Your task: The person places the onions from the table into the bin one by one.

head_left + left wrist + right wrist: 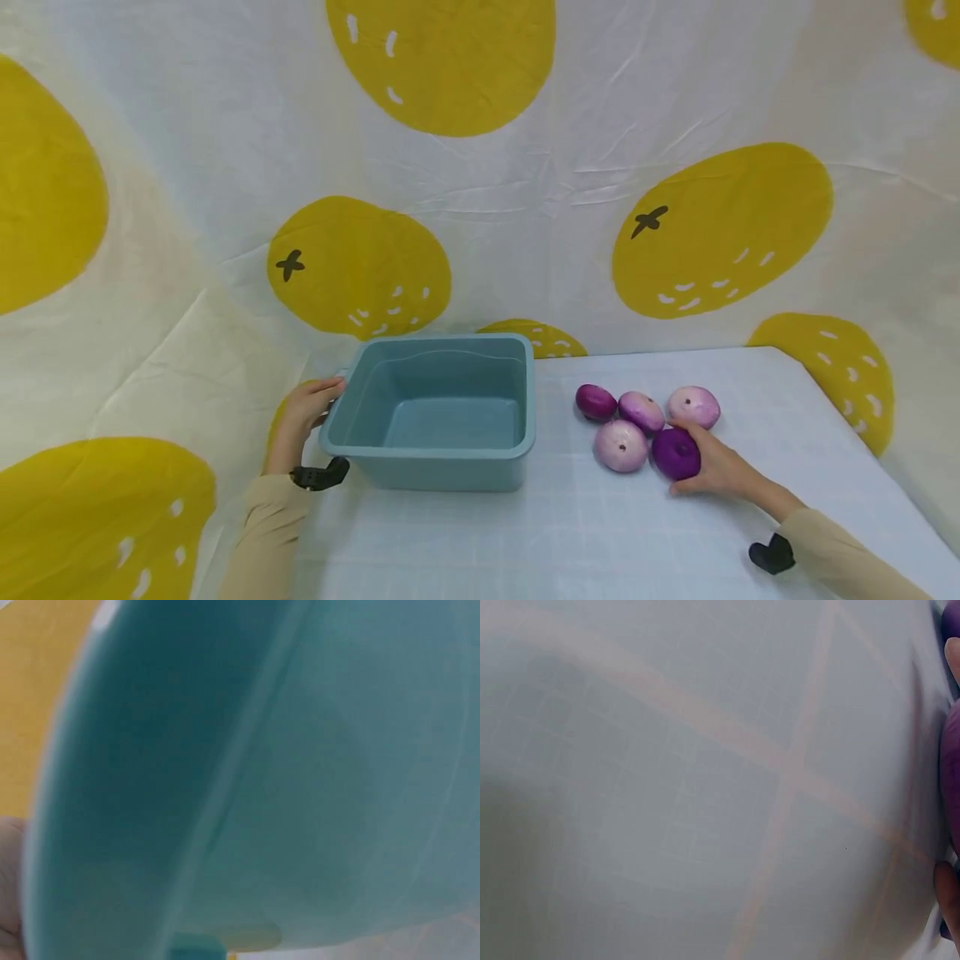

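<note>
Left hand [303, 407] and curled right hand [716, 463] reach forward.

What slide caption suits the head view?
Left hand at a teal tub, right hand gripping a dark purple onion beside four others.

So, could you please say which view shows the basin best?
The head view: the basin appears uncropped, inside visible. The left wrist view shows only a cropped part; the right wrist view, none.

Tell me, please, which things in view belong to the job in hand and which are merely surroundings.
Job, it seems: tub, at the left hand; onion, held by the right hand; four other onions beside it.
Surroundings: tablecloth, backdrop, black wrist gear.
</note>
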Available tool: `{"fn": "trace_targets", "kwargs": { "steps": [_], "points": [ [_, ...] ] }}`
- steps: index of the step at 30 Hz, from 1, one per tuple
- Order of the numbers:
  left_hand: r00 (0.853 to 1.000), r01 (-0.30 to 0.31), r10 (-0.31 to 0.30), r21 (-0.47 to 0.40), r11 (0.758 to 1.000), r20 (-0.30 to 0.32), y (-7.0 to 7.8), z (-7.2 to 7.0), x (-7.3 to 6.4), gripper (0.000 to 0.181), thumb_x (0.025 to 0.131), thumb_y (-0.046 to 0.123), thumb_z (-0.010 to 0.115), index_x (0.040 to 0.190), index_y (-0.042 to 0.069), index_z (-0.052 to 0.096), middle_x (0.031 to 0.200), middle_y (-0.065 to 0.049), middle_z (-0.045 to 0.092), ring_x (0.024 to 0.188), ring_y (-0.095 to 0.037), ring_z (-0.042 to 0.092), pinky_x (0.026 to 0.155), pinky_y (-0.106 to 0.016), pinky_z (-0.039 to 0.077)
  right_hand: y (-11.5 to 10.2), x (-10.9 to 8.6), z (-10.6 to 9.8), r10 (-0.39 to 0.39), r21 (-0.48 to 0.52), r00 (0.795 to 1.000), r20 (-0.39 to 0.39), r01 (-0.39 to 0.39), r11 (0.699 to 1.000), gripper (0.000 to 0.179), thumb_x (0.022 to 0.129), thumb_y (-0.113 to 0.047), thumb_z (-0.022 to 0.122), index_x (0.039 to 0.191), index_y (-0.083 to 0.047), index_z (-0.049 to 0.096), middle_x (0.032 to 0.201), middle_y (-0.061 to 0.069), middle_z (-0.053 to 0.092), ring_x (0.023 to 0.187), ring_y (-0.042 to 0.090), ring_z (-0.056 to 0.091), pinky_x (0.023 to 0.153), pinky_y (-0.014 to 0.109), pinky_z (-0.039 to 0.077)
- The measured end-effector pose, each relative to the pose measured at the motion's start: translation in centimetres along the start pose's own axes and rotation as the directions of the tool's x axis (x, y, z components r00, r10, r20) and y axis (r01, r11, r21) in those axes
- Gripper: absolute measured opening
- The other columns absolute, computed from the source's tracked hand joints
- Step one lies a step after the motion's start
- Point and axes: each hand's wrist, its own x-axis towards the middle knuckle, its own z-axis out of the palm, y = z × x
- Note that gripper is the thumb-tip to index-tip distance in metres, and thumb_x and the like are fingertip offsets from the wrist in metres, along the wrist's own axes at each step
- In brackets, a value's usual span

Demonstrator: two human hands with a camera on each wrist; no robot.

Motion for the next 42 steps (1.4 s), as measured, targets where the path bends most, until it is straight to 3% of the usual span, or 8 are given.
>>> {"fn": "trace_targets", "kwargs": {
  "steps": [8,20,28,32,37,42],
  "points": [
    [1.0,0.009,-0.009,0.011,1.0,-0.028,0.0,0.5,-0.2,0.05,0.098,0.03,0.054,0.138,0.001,0.05,0.139,-0.026,0.049,0.105,-0.03,0.055,0.094,-0.05,0.047,0.1,0.0,0.4,0.008,-0.025,1.0,-0.008,-0.008,1.0,0.108,0.052,-0.053,0.09,0.132,0.003,0.044,0.127,0.016,0.057,0.109,0.033,0.057,0.089,0.04,0.05],
    [0.995,0.036,-0.041,-0.065,0.997,-0.085,-0.1,0.9,-1.1,0.052,0.096,0.034,0.057,0.137,0.003,0.052,0.139,-0.023,0.05,0.109,-0.031,0.05,0.098,-0.052,0.044,0.0,0.0,0.3,0.04,-0.001,0.999,0.007,-0.04,0.999,0.1,0.057,-0.05,0.089,0.132,0.0,0.044,0.127,0.015,0.057,0.112,0.032,0.057,0.09,0.042,0.049],
    [0.993,0.051,-0.058,-0.065,0.997,-0.104,0.0,1.1,-1.1,0.049,0.097,0.032,0.056,0.136,0.003,0.053,0.138,-0.023,0.05,0.109,-0.031,0.051,0.083,-0.036,0.046,-0.4,-0.1,0.2,0.054,0.007,0.999,-0.004,-0.054,0.999,0.098,0.059,-0.047,0.089,0.131,0.001,0.044,0.125,0.018,0.057,0.111,0.034,0.058,0.089,0.047,0.048],
    [0.991,0.063,-0.071,-0.075,0.995,-0.114,0.0,1.2,-0.9,0.047,0.097,0.03,0.056,0.135,0.003,0.055,0.139,-0.022,0.051,0.111,-0.031,0.051,0.087,-0.038,0.046,-0.7,-0.1,-0.1,0.071,0.025,0.997,0.001,-0.071,0.997,0.098,0.06,-0.045,0.089,0.131,0.003,0.043,0.123,0.02,0.057,0.109,0.036,0.058,0.089,0.051,0.049],
    [0.988,0.061,-0.072,-0.081,0.995,-0.138,-0.1,1.3,-0.8,0.045,0.096,0.028,0.057,0.133,0.002,0.056,0.139,-0.023,0.051,0.114,-0.033,0.051,0.092,-0.042,0.046,-1.6,0.0,-1.0,0.075,0.086,0.997,0.011,-0.075,0.993,0.093,0.063,-0.038,0.089,0.131,0.005,0.042,0.121,0.021,0.058,0.108,0.037,0.059,0.087,0.044,0.053],
    [0.986,0.023,-0.036,-0.083,0.996,-0.16,0.1,1.3,-1.2,0.044,0.096,0.026,0.058,0.132,0.0,0.057,0.139,-0.025,0.05,0.121,-0.038,0.05,0.104,-0.05,0.041,-2.5,0.2,-1.8,0.057,0.067,0.998,0.018,-0.058,0.996,0.094,0.063,-0.035,0.09,0.132,0.007,0.042,0.121,0.022,0.058,0.108,0.038,0.059,0.087,0.048,0.053]
  ]
}}
